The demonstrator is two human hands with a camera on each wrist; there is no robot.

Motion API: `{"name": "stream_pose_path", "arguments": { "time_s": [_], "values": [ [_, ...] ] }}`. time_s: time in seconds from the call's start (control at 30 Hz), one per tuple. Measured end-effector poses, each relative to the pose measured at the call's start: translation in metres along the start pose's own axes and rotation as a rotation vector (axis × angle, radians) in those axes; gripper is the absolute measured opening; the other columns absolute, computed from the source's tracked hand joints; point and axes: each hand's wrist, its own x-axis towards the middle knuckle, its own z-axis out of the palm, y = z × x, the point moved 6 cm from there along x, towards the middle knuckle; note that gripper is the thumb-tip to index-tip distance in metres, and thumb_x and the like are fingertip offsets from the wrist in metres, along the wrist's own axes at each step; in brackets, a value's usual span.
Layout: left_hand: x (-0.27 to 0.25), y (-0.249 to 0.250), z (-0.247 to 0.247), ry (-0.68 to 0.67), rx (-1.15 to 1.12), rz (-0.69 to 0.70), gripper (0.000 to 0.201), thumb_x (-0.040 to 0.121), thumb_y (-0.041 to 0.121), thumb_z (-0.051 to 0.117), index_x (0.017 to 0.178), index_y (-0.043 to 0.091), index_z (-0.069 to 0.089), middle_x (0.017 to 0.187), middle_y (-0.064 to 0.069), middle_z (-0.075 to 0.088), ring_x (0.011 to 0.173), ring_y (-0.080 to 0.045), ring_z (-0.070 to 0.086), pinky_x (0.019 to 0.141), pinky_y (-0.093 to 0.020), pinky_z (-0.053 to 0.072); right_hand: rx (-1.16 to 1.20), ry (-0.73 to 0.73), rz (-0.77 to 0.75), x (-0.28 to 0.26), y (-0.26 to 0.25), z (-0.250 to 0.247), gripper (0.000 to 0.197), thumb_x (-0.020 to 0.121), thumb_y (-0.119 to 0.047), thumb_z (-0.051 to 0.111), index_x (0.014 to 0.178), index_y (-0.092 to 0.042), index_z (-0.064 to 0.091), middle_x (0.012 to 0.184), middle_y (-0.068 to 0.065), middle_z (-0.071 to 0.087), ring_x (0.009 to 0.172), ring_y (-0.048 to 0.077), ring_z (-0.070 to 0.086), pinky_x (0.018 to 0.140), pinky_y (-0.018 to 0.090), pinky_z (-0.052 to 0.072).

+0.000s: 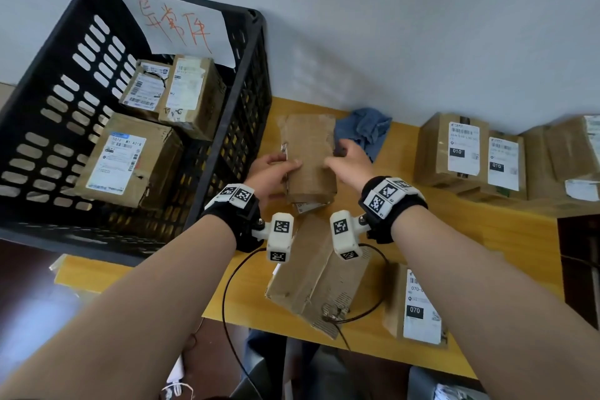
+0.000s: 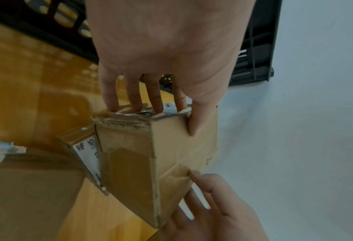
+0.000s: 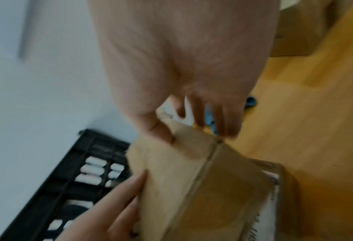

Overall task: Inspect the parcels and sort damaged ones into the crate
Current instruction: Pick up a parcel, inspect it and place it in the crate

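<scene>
A worn brown cardboard parcel (image 1: 310,153) is held above the yellow table (image 1: 454,237), just right of the black crate (image 1: 136,204). My left hand (image 1: 274,172) grips its left side, thumb on top and fingers (image 2: 134,97) over the torn label edge (image 2: 138,112). My right hand (image 1: 349,161) grips its right side, thumb (image 3: 161,130) on the top face. The same parcel (image 2: 161,154) shows frayed edges in the left wrist view. The crate holds three labelled boxes (image 1: 126,159), some with torn corners.
A blue cloth (image 1: 363,130) lies behind the parcel. Labelled boxes (image 1: 467,153) stand at the right. A crumpled box (image 1: 318,276) and a labelled box (image 1: 415,305) lie near the front edge. A small box (image 1: 308,206) sits under the held parcel. Black cables (image 1: 227,286) hang from my wrists.
</scene>
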Motion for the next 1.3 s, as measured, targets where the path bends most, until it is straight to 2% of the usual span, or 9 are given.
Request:
{"name": "stream_pose_path", "arguments": {
  "time_s": [0.13, 0.23, 0.4, 0.57, 0.67, 0.73, 0.83, 1.07, 1.3],
  "values": [
    [-0.001, -0.002, -0.002, -0.03, -0.029, -0.042, 0.02, 0.091, 0.025, 0.081, 0.104, 0.025, 0.065, 0.106, -0.001, 0.071, 0.097, -0.019, 0.068, 0.082, -0.04, 0.057, -0.18, 0.205, -0.369, -0.021, -0.051, -0.017, 0.042, 0.11, -0.031, 0.041, 0.139, -0.012, 0.065, 0.151, 0.008, 0.055, 0.148, 0.026, 0.038, 0.125, 0.045, 0.022],
    [-0.001, -0.002, -0.002, -0.037, -0.03, -0.055, 0.019, 0.092, 0.025, 0.08, 0.103, 0.024, 0.065, 0.106, -0.002, 0.072, 0.095, -0.018, 0.068, 0.079, -0.038, 0.056, -0.323, 0.036, -0.365, -0.027, -0.061, 0.001, 0.057, 0.112, -0.036, 0.029, 0.115, -0.006, 0.077, 0.103, 0.009, 0.075, 0.113, 0.028, 0.064, 0.124, 0.049, 0.025],
    [0.001, 0.0, -0.001, -0.021, 0.004, -0.05, 0.016, 0.094, 0.026, 0.078, 0.095, 0.026, 0.062, 0.099, 0.002, 0.07, 0.091, -0.014, 0.066, 0.088, -0.039, 0.055, -0.593, -0.032, -0.273, -0.012, -0.046, 0.022, 0.058, 0.111, -0.035, 0.027, 0.07, -0.007, 0.058, 0.071, 0.007, 0.054, 0.082, 0.032, 0.056, 0.109, 0.052, 0.039],
    [0.004, 0.001, 0.004, -0.03, 0.077, -0.045, 0.037, 0.093, 0.033, 0.079, 0.123, 0.018, 0.064, 0.114, -0.002, 0.072, 0.104, -0.017, 0.067, 0.07, -0.033, 0.053, -0.585, -0.02, -0.242, 0.003, -0.037, 0.019, 0.055, 0.106, -0.039, 0.034, 0.076, -0.003, 0.062, 0.087, 0.014, 0.065, 0.088, 0.037, 0.065, 0.074, 0.041, 0.049],
    [0.004, 0.001, 0.006, -0.025, 0.088, -0.059, 0.023, 0.095, 0.031, 0.077, 0.112, 0.023, 0.064, 0.111, -0.002, 0.071, 0.1, -0.017, 0.065, 0.07, -0.032, 0.052, -0.632, -0.057, -0.234, 0.006, -0.029, 0.024, 0.057, 0.107, -0.043, 0.032, 0.091, -0.003, 0.07, 0.158, 0.012, 0.047, 0.125, 0.038, 0.058, 0.1, 0.046, 0.048],
    [0.002, 0.003, 0.006, -0.022, 0.089, -0.061, 0.015, 0.096, 0.03, 0.076, 0.101, 0.028, 0.061, 0.108, -0.001, 0.071, 0.097, -0.016, 0.065, 0.071, -0.033, 0.052, -0.631, -0.084, -0.207, 0.005, -0.026, 0.026, 0.059, 0.107, -0.044, 0.032, 0.101, -0.001, 0.07, 0.169, 0.006, 0.027, 0.138, 0.037, 0.049, 0.11, 0.048, 0.043],
    [-0.003, 0.006, 0.007, -0.042, 0.097, -0.062, 0.023, 0.096, 0.03, 0.076, 0.115, 0.022, 0.066, 0.112, -0.002, 0.073, 0.098, -0.016, 0.067, 0.074, -0.034, 0.056, -0.532, -0.072, -0.166, 0.006, -0.025, 0.021, 0.06, 0.101, -0.049, 0.037, 0.118, -0.002, 0.07, 0.159, 0.009, 0.046, 0.136, 0.036, 0.051, 0.107, 0.048, 0.046],
    [-0.012, 0.003, -0.002, -0.067, 0.017, -0.084, 0.045, 0.096, 0.027, 0.075, 0.139, 0.027, 0.06, 0.125, -0.001, 0.069, 0.108, -0.02, 0.067, 0.074, -0.039, 0.058, 0.277, 0.174, -0.147, -0.001, -0.032, -0.031, 0.025, 0.099, -0.022, 0.06, 0.081, -0.018, 0.077, 0.08, -0.003, 0.074, 0.078, 0.017, 0.071, 0.079, 0.038, 0.059],
    [-0.02, 0.013, 0.002, -0.064, 0.027, 0.045, 0.06, 0.1, 0.021, 0.07, 0.154, 0.029, 0.046, 0.139, 0.005, 0.059, 0.123, -0.022, 0.057, 0.071, -0.036, 0.05, 0.088, 0.024, 0.021, -0.013, -0.024, -0.008, 0.057, 0.105, -0.056, 0.038, 0.101, -0.005, 0.063, 0.093, 0.01, 0.064, 0.092, 0.031, 0.062, 0.087, 0.041, 0.052]
  ]
}}
